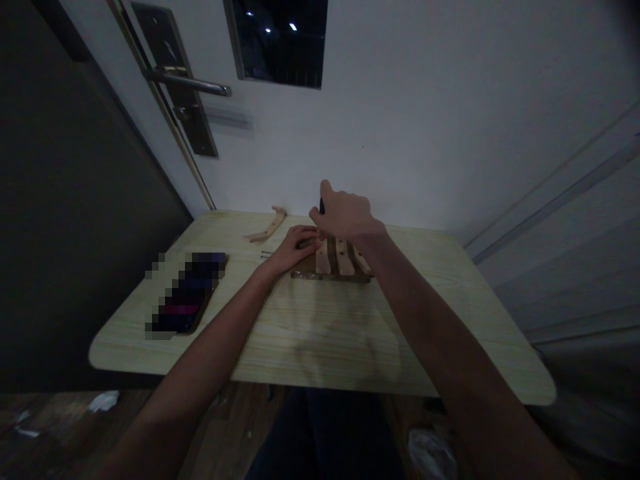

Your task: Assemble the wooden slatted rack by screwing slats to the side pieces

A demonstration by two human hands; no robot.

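A brown wooden board [305, 274] lies on the table, with several pale, curved wooden pieces [344, 260] with dark holes across it. My left hand [299, 247] is at the board's left part, its thumb and fingers closed about the leftmost pale wooden piece [323, 259]. Above that piece, my right hand [345, 213] is wrapped round an upright black handle [322, 206], which looks like a screwdriver's. Its lower end is hidden behind my hands. Two thin screws [266, 254] lie just left of my left hand.
Another curved wooden piece [270, 227] lies at the table's back edge. A phone [193, 293], partly pixelated, rests on the left of the pale table [320, 347]. Behind the table stands a white door with a metal handle [193, 83]. A dark panel [75, 200] rises at the left.
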